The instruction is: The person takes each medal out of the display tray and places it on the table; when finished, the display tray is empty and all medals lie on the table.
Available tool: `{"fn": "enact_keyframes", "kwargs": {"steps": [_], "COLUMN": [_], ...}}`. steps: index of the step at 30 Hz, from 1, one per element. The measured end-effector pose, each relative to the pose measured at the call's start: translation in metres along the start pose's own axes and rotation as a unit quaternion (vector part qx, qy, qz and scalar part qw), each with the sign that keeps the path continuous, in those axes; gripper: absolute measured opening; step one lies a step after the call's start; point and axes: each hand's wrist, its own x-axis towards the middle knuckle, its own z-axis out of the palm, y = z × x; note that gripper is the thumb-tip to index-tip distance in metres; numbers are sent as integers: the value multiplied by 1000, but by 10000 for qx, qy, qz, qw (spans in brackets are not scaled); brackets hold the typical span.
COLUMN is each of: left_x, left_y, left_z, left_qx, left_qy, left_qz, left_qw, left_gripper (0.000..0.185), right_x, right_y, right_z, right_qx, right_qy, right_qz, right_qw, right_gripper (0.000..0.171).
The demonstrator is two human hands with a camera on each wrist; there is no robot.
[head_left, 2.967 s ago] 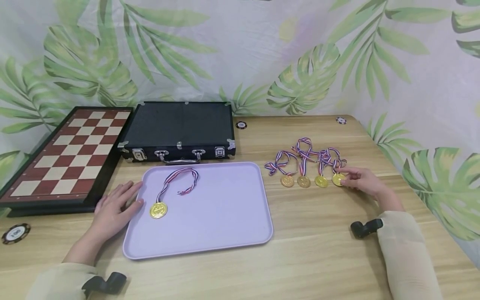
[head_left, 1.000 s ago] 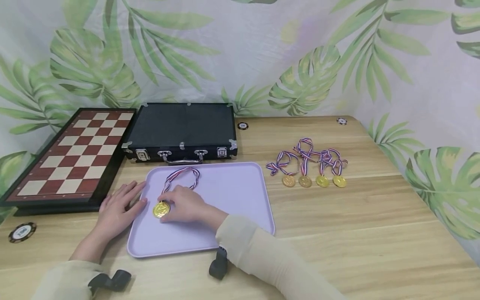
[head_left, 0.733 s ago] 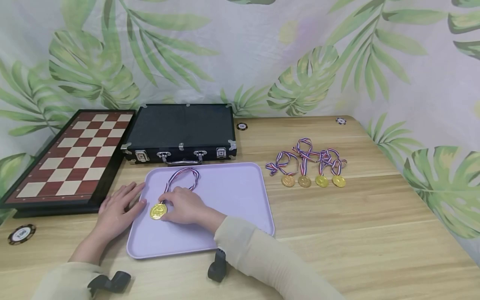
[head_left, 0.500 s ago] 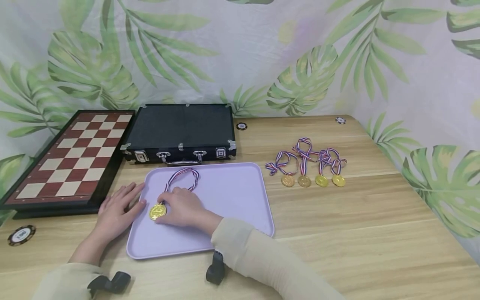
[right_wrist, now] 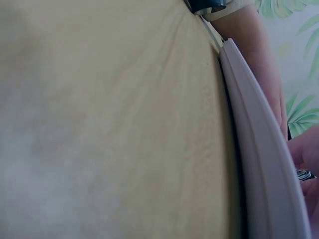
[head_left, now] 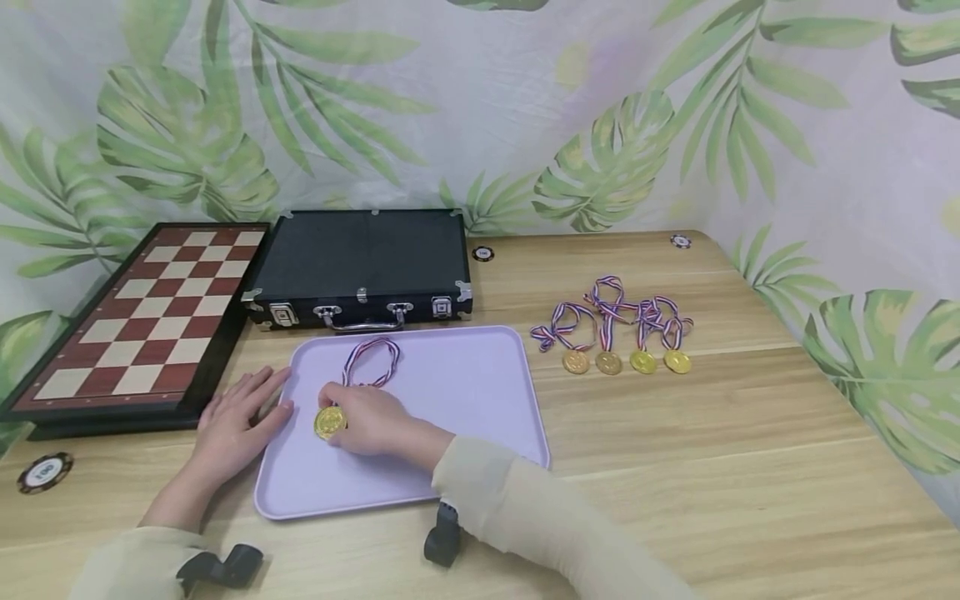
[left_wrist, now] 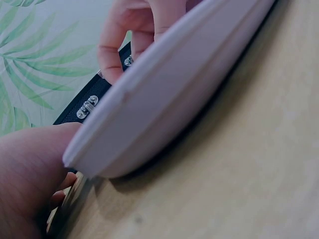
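One medal on the tray, four waiting on the table

The wooden table [head_left: 675,467] carries everything. Along its back-left edge lie a chessboard [head_left: 142,312] and, just beside it, a closed black case [head_left: 360,258]. In front of the case sits the lilac tray [head_left: 465,400], near the table's front-left part.

The left hand [head_left: 236,425] lies flat on the wood with straight fingers, touching the tray's left rim and holding nothing. The right hand [head_left: 367,417] rests inside the tray near its left edge, fingers curled on the gold medal [head_left: 328,422], whose striped ribbon [head_left: 371,362] loops toward the tray's back edge. Whether it pinches the medal or only presses it cannot be told from the head view; the wrist views show little beyond the tray's rim.

Four more medals [head_left: 626,360] lie in a row toward the table's right side, well apart from the tray, ribbons tangled behind them. Judging by this, one of five is placed and four remain.

Three poker chips [head_left: 45,471] lie scattered at the table's edges.
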Motion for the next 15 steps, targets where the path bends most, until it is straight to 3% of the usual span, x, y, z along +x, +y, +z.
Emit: {"fn": "enact_keyframes", "kwargs": {"steps": [7, 11, 15], "left_x": [0, 0, 0], "left_y": [0, -1, -1], "left_z": [-1, -1, 0], "left_qx": [16, 6, 0], "left_qy": [-26, -26, -10], "left_qz": [-3, -7, -9], "left_qw": [10000, 10000, 10000], "left_gripper": [51, 51, 51], "right_x": [-14, -37, -67], "right_y": [21, 37, 59], "right_z": [-22, -55, -89], "right_qx": [1330, 2398, 3175], "right_qy": [247, 258, 467], "right_qz": [-478, -275, -365], "right_qw": [9897, 9701, 9464], "right_gripper": [48, 55, 49]}}
